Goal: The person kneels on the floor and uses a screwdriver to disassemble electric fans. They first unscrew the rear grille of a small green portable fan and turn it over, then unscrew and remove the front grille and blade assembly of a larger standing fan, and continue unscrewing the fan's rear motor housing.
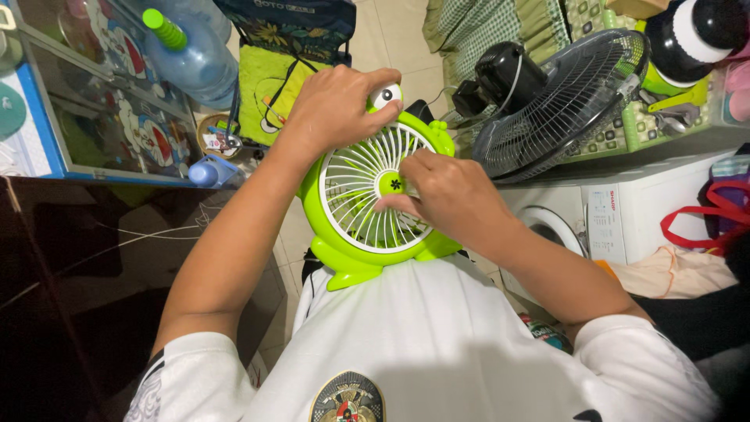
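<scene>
Small lime-green frog-shaped desk fan (pixel 367 234) is sitting upright in front of the person's chest, just above the white T-shirt (pixel 437 336), its round white grille facing the camera and its green feet resting at the shirt's upper edge. The left hand (pixel 340 101) is lying over the top of the fan housing, fingers curled down and closed around the rim beside the white googly eye (pixel 384 95), so this grip is clamped on the fan body. The right hand (pixel 449 195) is coming in from the right side and covering part of the grille; its fingertips (pixel 402 168) are pinching together at the green hub cap (pixel 391 184) in the grille's centre, though whether the cap is truly caught between them cannot be told for certain. Behind the small fan, a larger black pedestal fan head (pixel 558 98) is lying tilted, with its motor toward the left, well apart from both hands. At upper left a blue water bottle with a green cap (pixel 191 51) is standing near a glass-fronted cabinet with cartoon stickers (pixel 101 117). At right a white appliance (pixel 617 219) is showing, with a red strap (pixel 695 223) beside it.
</scene>
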Tool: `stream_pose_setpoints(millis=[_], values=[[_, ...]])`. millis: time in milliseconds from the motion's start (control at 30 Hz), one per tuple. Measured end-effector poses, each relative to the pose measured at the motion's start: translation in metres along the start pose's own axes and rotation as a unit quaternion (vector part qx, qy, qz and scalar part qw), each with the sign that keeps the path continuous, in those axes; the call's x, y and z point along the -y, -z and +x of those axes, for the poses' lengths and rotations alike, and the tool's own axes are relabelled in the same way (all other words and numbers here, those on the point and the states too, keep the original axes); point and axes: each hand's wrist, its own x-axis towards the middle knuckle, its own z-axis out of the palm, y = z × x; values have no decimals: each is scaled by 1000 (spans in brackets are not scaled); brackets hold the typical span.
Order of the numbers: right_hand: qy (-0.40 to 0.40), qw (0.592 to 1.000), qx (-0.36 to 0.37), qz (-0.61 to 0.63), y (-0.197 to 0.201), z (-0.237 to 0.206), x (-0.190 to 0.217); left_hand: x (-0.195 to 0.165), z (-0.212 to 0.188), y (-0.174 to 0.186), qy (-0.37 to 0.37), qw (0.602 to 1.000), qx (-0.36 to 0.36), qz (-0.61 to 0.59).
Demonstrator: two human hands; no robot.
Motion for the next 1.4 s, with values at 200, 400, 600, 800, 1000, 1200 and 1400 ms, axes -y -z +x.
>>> stream_pose_setpoints(millis=[200,400,600,800,1000,1200,1400], values=[[17,999,-10,41,3,1,4,-1,-1,4,31,999,39,-15],[67,989,-84,99,3,-3,5,-1,-1,6,33,999,35,-9],[-79,997,7,16,-6,-7,7,-6,-2,4,26,999,37,-13],[23,998,-37,39,4,-27,-1,-7,-2,9,53,996,64,-18],[25,997,-63,43,-6,-18,-1,-11,-3,5,36,998,48,-21],[81,984,-116,113,8,-18,2,-16,-2,5,27,999,44,-14],[0,992,-89,89,0,-16,6,-24,-2,4,41,997,65,-9]])
